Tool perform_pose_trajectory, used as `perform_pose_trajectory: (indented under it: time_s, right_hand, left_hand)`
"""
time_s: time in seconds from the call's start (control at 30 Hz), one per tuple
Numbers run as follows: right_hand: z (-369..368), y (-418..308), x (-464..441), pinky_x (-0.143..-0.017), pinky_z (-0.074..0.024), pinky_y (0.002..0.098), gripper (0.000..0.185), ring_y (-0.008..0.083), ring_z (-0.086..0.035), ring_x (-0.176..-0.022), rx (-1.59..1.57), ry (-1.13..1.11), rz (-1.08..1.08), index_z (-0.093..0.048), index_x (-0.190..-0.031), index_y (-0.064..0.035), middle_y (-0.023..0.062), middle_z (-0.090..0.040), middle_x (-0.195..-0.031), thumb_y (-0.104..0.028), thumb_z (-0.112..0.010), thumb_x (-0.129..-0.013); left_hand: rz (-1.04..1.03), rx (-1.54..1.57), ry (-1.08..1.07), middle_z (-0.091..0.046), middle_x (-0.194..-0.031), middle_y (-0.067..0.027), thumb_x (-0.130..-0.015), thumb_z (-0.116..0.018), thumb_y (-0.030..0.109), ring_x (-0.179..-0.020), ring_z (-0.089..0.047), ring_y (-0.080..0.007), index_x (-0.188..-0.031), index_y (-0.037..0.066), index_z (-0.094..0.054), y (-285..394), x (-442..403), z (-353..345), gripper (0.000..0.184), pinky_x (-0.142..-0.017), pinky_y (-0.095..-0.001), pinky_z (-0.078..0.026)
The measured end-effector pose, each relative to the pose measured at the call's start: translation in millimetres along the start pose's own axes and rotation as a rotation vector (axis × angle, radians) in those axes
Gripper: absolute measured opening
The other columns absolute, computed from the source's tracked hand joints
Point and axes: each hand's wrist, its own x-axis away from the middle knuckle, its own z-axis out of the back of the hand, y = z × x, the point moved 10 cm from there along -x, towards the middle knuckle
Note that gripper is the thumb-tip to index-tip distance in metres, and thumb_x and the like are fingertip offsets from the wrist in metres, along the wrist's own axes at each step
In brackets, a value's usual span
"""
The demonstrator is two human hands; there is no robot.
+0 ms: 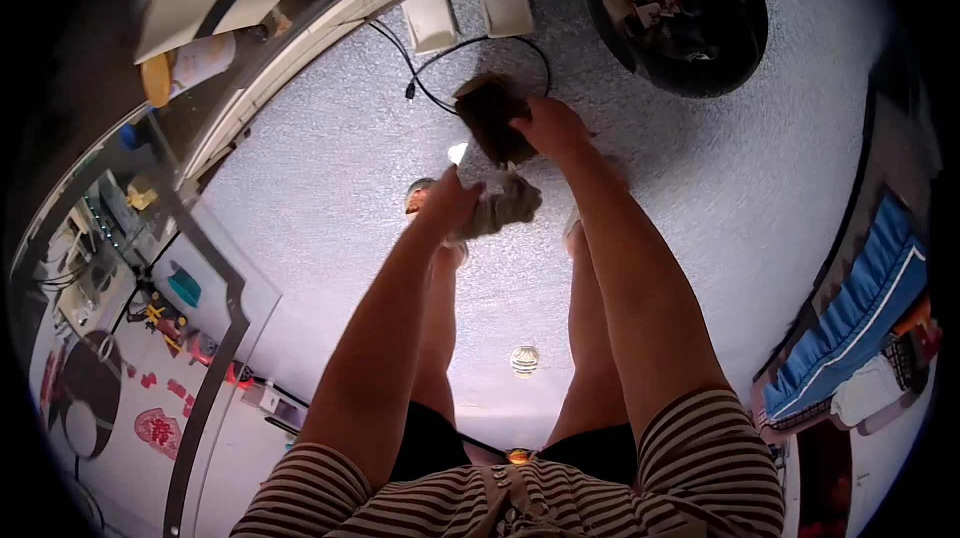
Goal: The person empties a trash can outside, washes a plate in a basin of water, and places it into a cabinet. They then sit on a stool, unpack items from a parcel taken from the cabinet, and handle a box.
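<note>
My right hand (557, 130) grips the right side of a dark, box-like object (490, 120) above the pale floor, its kind unclear in the shadow. Lower and to the left, my left hand (453, 203) is closed at one end of a crumpled grey cloth (512, 206), which stretches right, just below the dark object. A small bright white piece (458, 153) shows just above my left fingertips; I cannot tell whether I hold it. My feet are partly hidden behind my hands and the cloth.
A black cable (418, 78) curls on the floor behind the dark object. Two white dustpan-like pieces (432, 20) lie beyond it. A black bin (690, 78) with litter stands at the far right. A striped ball (524, 362) lies between my legs. Glass-fronted furniture (230, 323) borders the left.
</note>
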Motion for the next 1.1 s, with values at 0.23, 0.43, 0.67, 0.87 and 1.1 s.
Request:
perform_pose_trajectory:
  time_s: [0.23,0.43,0.67,0.87,1.1]
  right_hand:
    - [10,16,-99,-0.077,-0.0522,0.0449,0.049,0.0361,-0.065,-0.094,-0.299,0.341,-0.115,-0.059,-0.108,-0.0005,0.0204,-0.066,-0.099,-0.045,-0.059,-0.088]
    - [-36,33,-142,-0.053,-0.0574,0.0332,0.030,0.0247,-0.067,-0.060,-1.358,0.244,-0.432,-0.056,-0.107,0.0072,0.0195,-0.067,-0.089,-0.017,-0.059,-0.089]
    - [-45,67,-7,-0.050,-0.0548,0.0316,0.026,0.0217,-0.065,-0.057,-1.208,0.360,-0.572,-0.056,-0.102,0.0103,0.0165,-0.064,-0.077,-0.010,-0.054,-0.086]
    - [2,44,160,-0.048,-0.0555,0.0308,0.029,0.0232,-0.067,-0.061,-1.255,0.483,-0.609,-0.047,-0.107,0.0081,0.0173,-0.064,-0.079,-0.009,-0.057,-0.085]
    - [126,-41,263,-0.056,-0.0556,0.0285,0.027,0.0194,-0.064,-0.063,-1.518,0.364,-0.370,-0.043,-0.112,-0.0015,0.0154,-0.063,-0.087,-0.009,-0.057,-0.090]
  left_hand:
    - [0.383,0.130,-0.287,-0.067,-0.102,-0.0242,-0.088,-0.054,0.051,-0.099,-0.063,-0.0390,-0.107,-0.001,-0.066,-74,-85,-51,0.057,-0.084,-0.0428,-0.046]
    - [0.071,-0.109,-0.063,-0.064,-0.100,-0.0286,-0.089,-0.045,0.037,-0.100,-0.060,-0.0437,-0.099,-0.003,-0.067,-48,-85,-41,0.046,-0.088,-0.0468,-0.046]
    - [0.052,0.011,-0.037,-0.063,-0.098,-0.0293,-0.089,-0.043,0.038,-0.099,-0.060,-0.0446,-0.102,-0.002,-0.065,-101,8,-52,0.047,-0.088,-0.0486,-0.046]
    - [0.264,-0.118,-0.265,-0.067,-0.099,-0.0234,-0.092,-0.046,0.045,-0.099,-0.063,-0.0355,-0.105,0.001,-0.066,-82,165,-31,0.049,-0.086,-0.0420,-0.049]
    - [-0.019,-0.144,-0.298,-0.065,-0.104,-0.0214,-0.090,-0.045,0.038,-0.101,-0.062,-0.0368,-0.107,0.002,-0.064,-26,262,-3,0.044,-0.086,-0.0444,-0.049]
